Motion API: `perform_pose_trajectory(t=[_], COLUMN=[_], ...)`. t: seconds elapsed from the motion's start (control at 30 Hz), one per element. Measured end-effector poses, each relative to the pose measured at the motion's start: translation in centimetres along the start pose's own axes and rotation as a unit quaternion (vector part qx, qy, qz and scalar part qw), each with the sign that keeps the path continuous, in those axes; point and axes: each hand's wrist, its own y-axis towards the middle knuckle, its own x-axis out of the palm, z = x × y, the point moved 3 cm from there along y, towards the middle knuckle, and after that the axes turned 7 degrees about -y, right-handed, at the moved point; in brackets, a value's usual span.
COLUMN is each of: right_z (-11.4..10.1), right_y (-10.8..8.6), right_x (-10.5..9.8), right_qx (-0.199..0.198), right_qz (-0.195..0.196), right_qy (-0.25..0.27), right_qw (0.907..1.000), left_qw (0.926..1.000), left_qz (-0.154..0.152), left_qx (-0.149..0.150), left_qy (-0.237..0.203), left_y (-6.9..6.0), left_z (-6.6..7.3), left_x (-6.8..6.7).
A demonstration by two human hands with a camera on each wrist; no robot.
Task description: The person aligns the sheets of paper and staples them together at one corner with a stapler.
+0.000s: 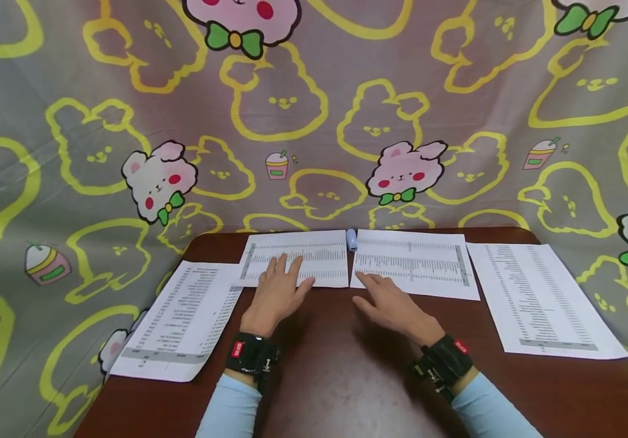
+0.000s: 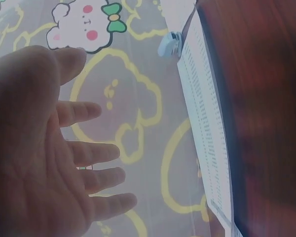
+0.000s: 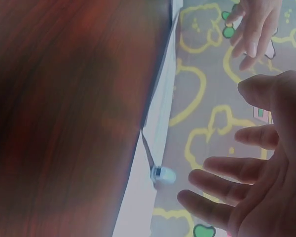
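Observation:
My left hand (image 1: pixel 278 295) hovers with spread fingers by the back-left printed sheet (image 1: pixel 319 258), covering part of it in the head view. The right hand (image 1: pixel 396 307) is held near the front edge of the back-right sheet (image 1: pixel 440 264), fingers extended. Neither hand holds anything. Between the two back sheets, at their far edge, lies a small light-blue object (image 1: pixel 352 239), also in the left wrist view (image 2: pixel 170 44) and right wrist view (image 3: pixel 163 174). Both palms show bare in the wrist views, with left fingers (image 2: pixel 98 153) and right fingers (image 3: pixel 227 173) apart.
Another printed sheet (image 1: pixel 182 316) lies at the table's left edge, its near corner slightly curled, and one more (image 1: pixel 544 298) lies on the right. The brown table (image 1: pixel 341 389) ends at a patterned curtain (image 1: pixel 325 121) behind and at the sides.

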Motion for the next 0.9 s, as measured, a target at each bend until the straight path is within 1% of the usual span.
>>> perform_pose_trajectory(t=[0.17, 0.37, 0.5, 0.63, 0.77, 0.9], right_z=[-1.2, -2.4, -3.1, -3.7, -4.3, -4.5], right_y=[0.4, 0.6, 0.7, 0.7, 0.9, 1.0], right_x=[0.5, 1.0, 1.2, 1.6, 1.9, 1.9], right_qx=[-0.011, -0.016, -0.032, -0.052, -0.068, -0.07], right_qz=[-0.013, -0.024, -0.022, -0.022, -0.026, -0.025], right_qy=[-0.002, -0.004, -0.002, -0.005, -0.003, -0.003], right_qw=[0.9999, 0.9996, 0.9992, 0.9984, 0.9974, 0.9972], left_qw=[0.9999, 0.9997, 0.9996, 0.9994, 0.9989, 0.9977], left_qz=[0.009, 0.016, 0.022, 0.027, 0.029, 0.04], left_qx=[-0.009, -0.017, -0.013, -0.015, -0.032, -0.051], left_qy=[0.003, 0.003, 0.009, 0.014, 0.016, 0.02], left_y=[-0.6, -1.1, -1.2, -1.3, -1.7, -1.9], left_z=[-0.7, -1.6, -2.4, -3.2, -4.1, -4.9], left_x=[-0.7, -1.1, -1.3, -1.8, -2.5, -3.2])
